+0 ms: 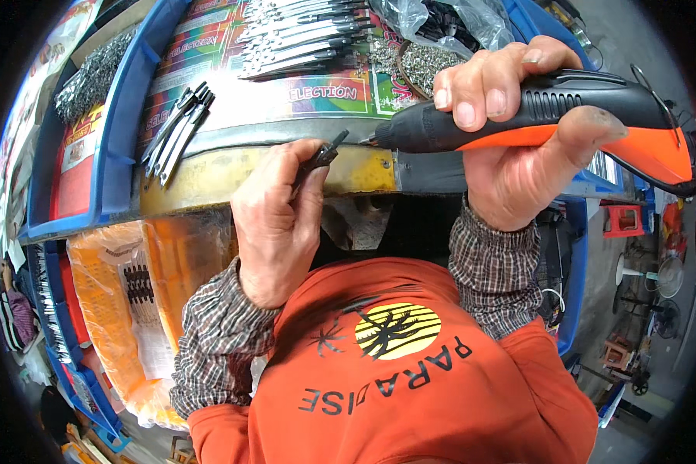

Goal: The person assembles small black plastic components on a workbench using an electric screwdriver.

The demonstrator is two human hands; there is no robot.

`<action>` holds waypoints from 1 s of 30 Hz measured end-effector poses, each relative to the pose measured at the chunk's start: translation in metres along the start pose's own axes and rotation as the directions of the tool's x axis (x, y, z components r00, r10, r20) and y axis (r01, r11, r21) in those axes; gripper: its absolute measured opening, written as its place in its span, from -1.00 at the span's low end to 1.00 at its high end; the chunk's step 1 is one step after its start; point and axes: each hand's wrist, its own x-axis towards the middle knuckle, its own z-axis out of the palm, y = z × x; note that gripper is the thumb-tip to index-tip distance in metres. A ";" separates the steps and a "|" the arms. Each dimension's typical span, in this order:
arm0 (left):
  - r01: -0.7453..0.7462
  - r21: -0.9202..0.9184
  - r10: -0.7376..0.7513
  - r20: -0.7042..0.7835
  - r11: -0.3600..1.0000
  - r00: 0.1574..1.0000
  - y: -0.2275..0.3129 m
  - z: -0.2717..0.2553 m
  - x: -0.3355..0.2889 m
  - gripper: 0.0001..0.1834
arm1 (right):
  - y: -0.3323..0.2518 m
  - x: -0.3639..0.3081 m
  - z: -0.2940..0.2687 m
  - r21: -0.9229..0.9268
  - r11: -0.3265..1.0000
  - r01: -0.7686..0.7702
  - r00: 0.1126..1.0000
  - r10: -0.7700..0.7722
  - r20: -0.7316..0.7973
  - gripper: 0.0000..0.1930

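My right hand (510,131) is wrapped round a black and orange electric screwdriver (588,116), held level with its tip toward the left. In my left hand (278,209) a small black part (325,157) is pinched between thumb and fingers; most of it is hidden in the grip. The screwdriver's tip sits close to the black part's upper end, and I cannot tell whether they touch. Both hands are over the near edge of the workbench (356,174). Left of them on the bench lies a small bunch of black and silver slim parts (179,135).
More slim silver and black parts (301,35) lie in rows at the back. A heap of small screws (429,66) is beside a clear plastic bag (472,19). At left, a blue tray (120,147) holds metal pieces (93,77). An orange crate (104,309) stands below the bench.
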 end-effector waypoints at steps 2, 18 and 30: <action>0.402 -0.466 -0.354 0.192 0.788 0.915 0.003 -0.005 -0.007 -0.80 | 0.002 0.001 0.004 -0.006 1.000 0.020 0.998 -0.020 0.053 -0.37; 0.557 -0.813 -0.586 0.371 0.171 0.720 0.009 -0.001 -0.035 -0.82 | 0.014 0.006 0.016 -0.061 0.998 -0.017 0.966 0.032 0.255 -0.31; 0.579 -0.814 -0.629 0.473 -0.045 0.617 0.015 0.006 -0.028 -0.91 | 0.020 0.005 0.019 -0.016 1.000 -0.025 0.932 0.030 0.361 -0.26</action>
